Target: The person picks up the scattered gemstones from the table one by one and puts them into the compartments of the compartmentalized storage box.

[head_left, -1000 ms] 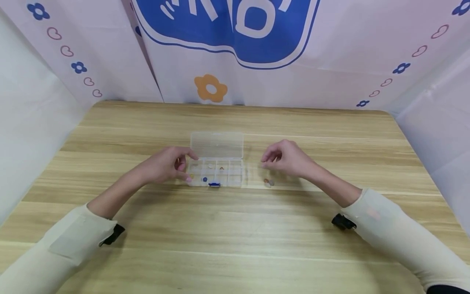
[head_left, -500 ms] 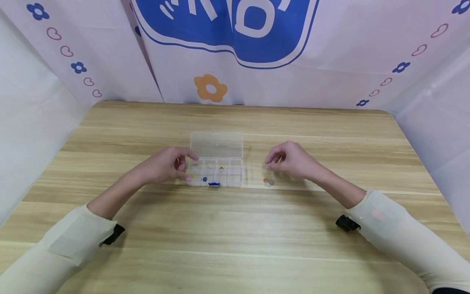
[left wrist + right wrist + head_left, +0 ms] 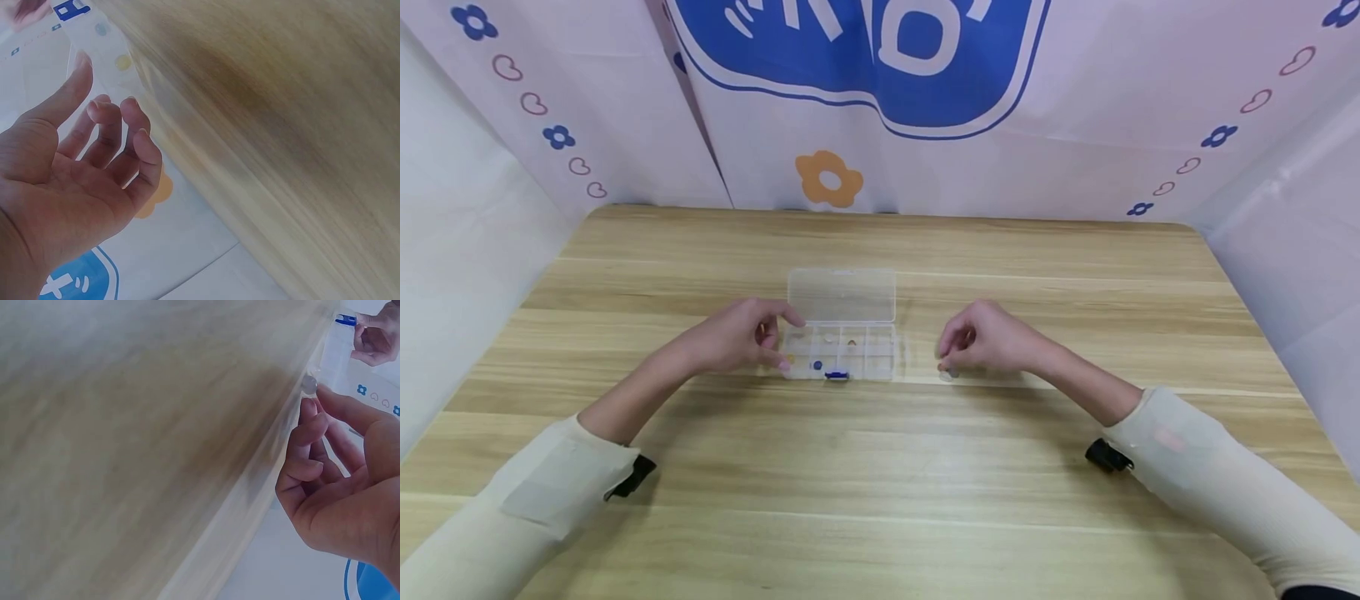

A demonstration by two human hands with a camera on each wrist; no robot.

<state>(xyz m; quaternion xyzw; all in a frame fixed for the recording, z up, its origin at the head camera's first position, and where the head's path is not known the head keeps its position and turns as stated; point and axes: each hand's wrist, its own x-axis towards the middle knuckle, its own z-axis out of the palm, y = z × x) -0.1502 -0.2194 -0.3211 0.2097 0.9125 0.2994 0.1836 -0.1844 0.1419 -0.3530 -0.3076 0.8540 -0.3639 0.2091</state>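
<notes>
A clear plastic compartment box [image 3: 880, 364] lies on the table with its lid [image 3: 842, 296] folded back. My left hand [image 3: 741, 335] holds its left end, index finger at the back edge and thumb at the front corner. Separate compartments contain a blue bead [image 3: 817, 365], a yellow bead [image 3: 791, 359], an orange-brown bead [image 3: 852, 342] and a pale bead [image 3: 828, 339]. To the right of the box, my right hand [image 3: 988, 337] has its thumb and index fingertips down at a few small loose beads [image 3: 945, 377]. A round grey bead [image 3: 309, 384] appears by the thumb tip; any pinch is hidden.
The wooden table [image 3: 880, 500] stretches around both hands. A white printed cloth [image 3: 1000, 179] rises behind its back edge. The box's blue latch [image 3: 837, 375] sits on its front side.
My right hand shifted slightly right, then came down toward the loose beads, so its fingertips partly cover them. The left hand and the box have stayed in place.
</notes>
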